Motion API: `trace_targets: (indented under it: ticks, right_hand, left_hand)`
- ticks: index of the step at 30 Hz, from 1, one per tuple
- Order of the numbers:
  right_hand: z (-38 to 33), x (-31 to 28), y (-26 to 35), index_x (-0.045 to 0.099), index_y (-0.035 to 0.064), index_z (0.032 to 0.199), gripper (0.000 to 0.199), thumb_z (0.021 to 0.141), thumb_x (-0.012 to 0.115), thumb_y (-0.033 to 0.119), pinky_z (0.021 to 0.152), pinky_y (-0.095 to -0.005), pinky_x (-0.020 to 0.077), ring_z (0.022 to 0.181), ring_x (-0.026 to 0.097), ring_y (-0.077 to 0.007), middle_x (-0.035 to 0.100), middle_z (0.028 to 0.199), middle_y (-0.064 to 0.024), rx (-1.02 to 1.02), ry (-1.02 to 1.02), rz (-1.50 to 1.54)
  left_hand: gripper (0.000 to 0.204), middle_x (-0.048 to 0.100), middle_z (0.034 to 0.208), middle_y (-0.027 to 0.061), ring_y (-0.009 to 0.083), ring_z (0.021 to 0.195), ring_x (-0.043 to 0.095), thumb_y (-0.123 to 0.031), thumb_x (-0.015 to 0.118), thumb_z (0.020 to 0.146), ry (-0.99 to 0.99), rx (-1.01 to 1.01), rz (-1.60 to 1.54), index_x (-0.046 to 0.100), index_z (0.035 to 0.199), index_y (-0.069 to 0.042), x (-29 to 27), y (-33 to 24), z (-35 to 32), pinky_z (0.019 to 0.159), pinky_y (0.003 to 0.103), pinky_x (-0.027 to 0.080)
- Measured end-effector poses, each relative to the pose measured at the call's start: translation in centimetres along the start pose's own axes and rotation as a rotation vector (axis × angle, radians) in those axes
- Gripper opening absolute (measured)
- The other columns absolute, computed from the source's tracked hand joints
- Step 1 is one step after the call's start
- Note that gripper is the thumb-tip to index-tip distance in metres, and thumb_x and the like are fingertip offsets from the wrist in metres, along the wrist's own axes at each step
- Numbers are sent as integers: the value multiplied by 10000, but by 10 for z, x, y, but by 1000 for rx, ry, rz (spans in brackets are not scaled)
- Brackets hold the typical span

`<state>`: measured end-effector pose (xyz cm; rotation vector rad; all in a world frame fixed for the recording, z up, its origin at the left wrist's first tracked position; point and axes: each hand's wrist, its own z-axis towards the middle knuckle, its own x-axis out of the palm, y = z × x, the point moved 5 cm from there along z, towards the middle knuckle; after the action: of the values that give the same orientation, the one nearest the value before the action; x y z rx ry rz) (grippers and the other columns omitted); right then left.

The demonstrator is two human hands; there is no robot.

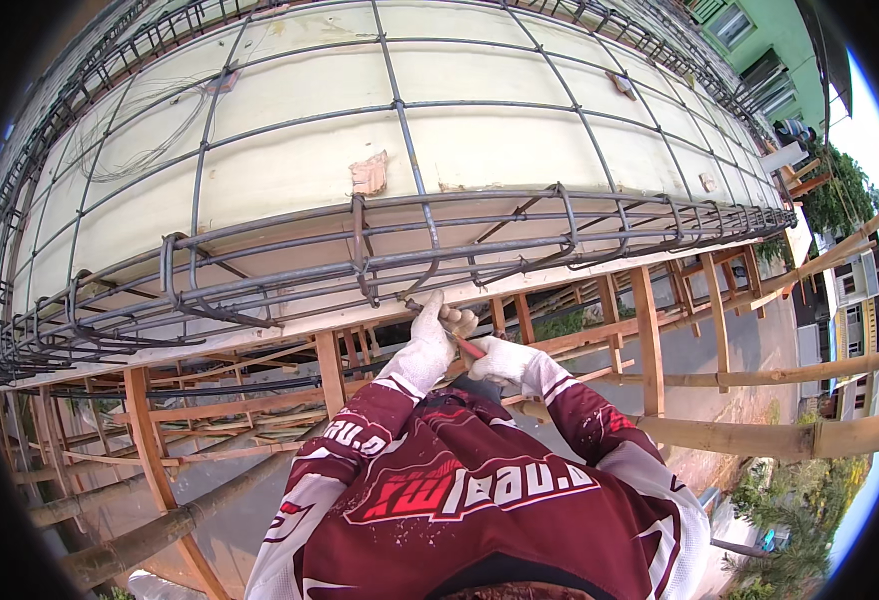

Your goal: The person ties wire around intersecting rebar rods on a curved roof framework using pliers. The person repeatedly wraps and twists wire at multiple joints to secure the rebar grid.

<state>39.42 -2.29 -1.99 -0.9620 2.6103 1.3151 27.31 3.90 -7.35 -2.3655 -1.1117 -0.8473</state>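
Observation:
My left hand (pixel 430 345), in a white work glove, is closed just below the near steel rebar cage (pixel 360 268). A short dark tip (pixel 414 304) shows by its thumb, but what it belongs to is hidden. Beside it my right hand (pixel 501 362), gloved too, is closed around a tool with a red handle (pixel 471 348). That handle points toward the left hand's fingers, and the tool's working end cannot be made out. Loops of bent bar wrap the long bars of the cage above both hands.
Beyond the cage, a rebar grid (pixel 400 104) lies over pale panels (pixel 300 150) with broken reddish pieces (pixel 369 174) on them. A timber edge board (pixel 305 326) runs under the cage. Wooden posts (pixel 647 340) and bamboo poles (pixel 770 436) stand around me, high above a paved road (pixel 750 370).

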Motion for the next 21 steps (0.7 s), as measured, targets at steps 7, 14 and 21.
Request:
trace_targets:
  ticks: [7, 14, 21]
  right_hand:
    - [-29, 11, 43, 618, 36, 1129, 510, 848, 746, 441, 794, -495, 571, 914, 718, -424, 728, 935, -241, -220, -503, -537]
    - [5, 0, 9, 640, 4, 856, 414, 834, 797, 386, 629, -379, 540, 615, 662, -264, 635, 661, -125, -15, -226, -293]
    - [4, -7, 8, 663, 14, 953, 322, 849, 809, 281, 473, -336, 502, 517, 632, -181, 625, 665, -65, 170, 173, 206]
  left_hand:
    - [375, 331, 563, -5, 175, 447, 365, -297, 618, 1013, -239, 131, 64, 429, 728, -144, 7, 4, 6, 527, 400, 516]
    - [291, 675, 811, 137, 335, 814, 709, -280, 776, 932, 18, 187, 273, 610, 938, -41, -5, -10, -10, 780, 488, 608]
    - [487, 352, 581, 11, 225, 501, 368, -452, 577, 1055, -8, -9, -37, 441, 703, -144, 9, 7, -3, 631, 499, 528]
